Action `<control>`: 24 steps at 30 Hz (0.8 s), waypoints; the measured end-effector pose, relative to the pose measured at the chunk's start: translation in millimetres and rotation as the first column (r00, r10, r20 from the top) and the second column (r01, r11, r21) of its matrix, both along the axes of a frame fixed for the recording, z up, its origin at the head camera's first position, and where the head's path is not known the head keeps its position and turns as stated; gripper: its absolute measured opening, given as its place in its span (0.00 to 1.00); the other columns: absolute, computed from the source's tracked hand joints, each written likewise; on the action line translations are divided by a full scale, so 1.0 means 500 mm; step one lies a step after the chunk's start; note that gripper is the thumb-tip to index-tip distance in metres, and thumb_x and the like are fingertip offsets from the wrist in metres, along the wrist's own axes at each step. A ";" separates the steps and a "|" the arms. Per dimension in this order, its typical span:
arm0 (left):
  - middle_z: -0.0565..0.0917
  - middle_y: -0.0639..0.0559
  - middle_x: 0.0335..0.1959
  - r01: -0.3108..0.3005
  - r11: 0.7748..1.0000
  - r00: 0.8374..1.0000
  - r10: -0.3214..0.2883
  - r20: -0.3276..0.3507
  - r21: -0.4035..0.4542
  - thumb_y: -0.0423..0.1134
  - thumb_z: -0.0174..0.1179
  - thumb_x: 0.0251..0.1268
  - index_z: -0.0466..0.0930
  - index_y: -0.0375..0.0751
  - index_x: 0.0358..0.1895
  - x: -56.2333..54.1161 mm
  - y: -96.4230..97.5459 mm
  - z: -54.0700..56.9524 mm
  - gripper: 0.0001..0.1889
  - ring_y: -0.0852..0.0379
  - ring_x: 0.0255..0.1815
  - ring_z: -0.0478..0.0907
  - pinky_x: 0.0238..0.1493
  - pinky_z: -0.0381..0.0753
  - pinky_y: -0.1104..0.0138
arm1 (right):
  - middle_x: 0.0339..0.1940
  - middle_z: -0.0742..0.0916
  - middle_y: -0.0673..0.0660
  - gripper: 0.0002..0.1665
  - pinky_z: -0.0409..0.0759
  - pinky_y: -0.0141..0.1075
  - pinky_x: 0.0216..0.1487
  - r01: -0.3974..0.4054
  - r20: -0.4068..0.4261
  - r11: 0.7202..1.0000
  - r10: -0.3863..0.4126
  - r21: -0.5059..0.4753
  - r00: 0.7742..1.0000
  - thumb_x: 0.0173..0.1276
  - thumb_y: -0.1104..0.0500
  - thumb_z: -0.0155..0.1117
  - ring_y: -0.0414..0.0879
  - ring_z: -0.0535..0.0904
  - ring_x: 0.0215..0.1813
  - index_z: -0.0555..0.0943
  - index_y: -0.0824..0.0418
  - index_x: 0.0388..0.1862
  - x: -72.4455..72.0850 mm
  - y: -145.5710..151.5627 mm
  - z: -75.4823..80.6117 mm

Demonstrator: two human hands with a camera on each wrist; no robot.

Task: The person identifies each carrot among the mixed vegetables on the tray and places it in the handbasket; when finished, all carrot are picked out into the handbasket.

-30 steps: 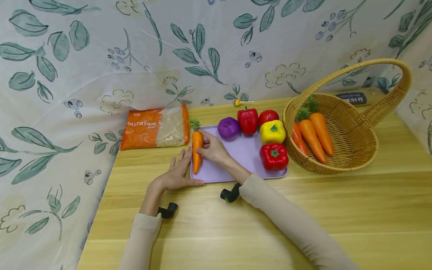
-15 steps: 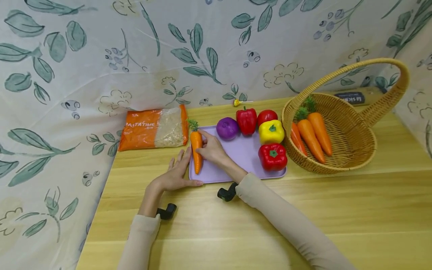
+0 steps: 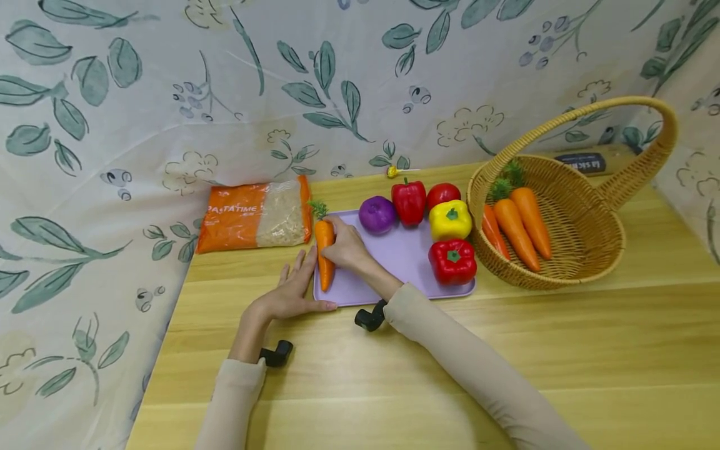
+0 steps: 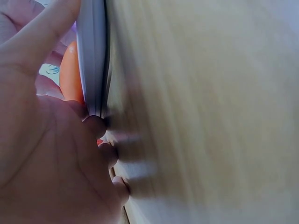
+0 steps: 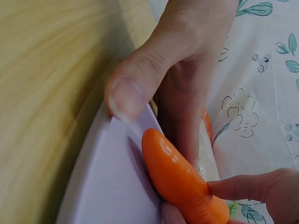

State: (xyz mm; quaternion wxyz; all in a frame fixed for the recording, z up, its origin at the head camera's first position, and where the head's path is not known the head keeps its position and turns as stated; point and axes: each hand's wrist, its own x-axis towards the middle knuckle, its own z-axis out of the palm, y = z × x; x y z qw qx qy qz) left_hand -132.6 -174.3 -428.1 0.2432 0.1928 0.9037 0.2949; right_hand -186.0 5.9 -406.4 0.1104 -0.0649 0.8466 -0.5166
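An orange carrot with a green leafy top lies along the left end of the lilac tray. My right hand pinches it between thumb and fingers; the right wrist view shows the carrot close up, thumb against one side. My left hand lies against the tray's left end, its fingers straight and its thumb along the front edge. In the left wrist view, the left palm faces the tray's side wall. Also on the tray are a purple onion-like vegetable, a yellow pepper and red peppers.
A wicker basket with a tall handle stands right of the tray, carrots inside. An orange pasta bag lies back left. A small yellow-headed stick sits behind the tray, a labelled packet behind the basket. Patterned cloth hangs behind.
My right hand has shifted a little left over the carrot, and the carrot's leafy end now leans slightly further left. The left hand stays against the tray. The head view has drifted slightly.
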 end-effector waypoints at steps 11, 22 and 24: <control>0.26 0.49 0.87 -0.002 1.000 1.000 0.002 0.006 -0.005 0.60 0.69 0.65 0.22 0.44 0.84 -0.001 0.002 0.001 0.66 0.45 0.87 0.19 0.82 0.18 0.39 | 0.54 0.84 0.72 0.46 0.90 0.41 0.34 0.024 0.104 0.988 -0.008 -0.151 0.995 0.59 0.73 0.68 0.55 0.84 0.44 0.69 0.55 0.76 -0.003 0.011 -0.005; 0.26 0.50 0.87 -0.005 1.000 1.000 0.005 0.007 0.009 0.59 0.70 0.64 0.21 0.47 0.84 -0.002 0.002 -0.001 0.66 0.45 0.87 0.19 0.82 0.18 0.39 | 0.51 0.85 0.71 0.45 0.91 0.45 0.35 0.016 0.115 0.983 0.005 -0.183 0.993 0.59 0.73 0.68 0.53 0.84 0.40 0.69 0.53 0.75 -0.001 0.012 -0.012; 0.26 0.51 0.87 -0.006 1.000 1.000 0.006 0.007 0.019 0.58 0.70 0.64 0.21 0.50 0.84 -0.002 0.001 0.000 0.66 0.44 0.87 0.19 0.81 0.18 0.38 | 0.52 0.85 0.71 0.45 0.91 0.45 0.35 0.019 0.113 0.983 0.002 -0.185 0.994 0.59 0.73 0.68 0.54 0.84 0.41 0.69 0.52 0.75 0.000 0.010 -0.013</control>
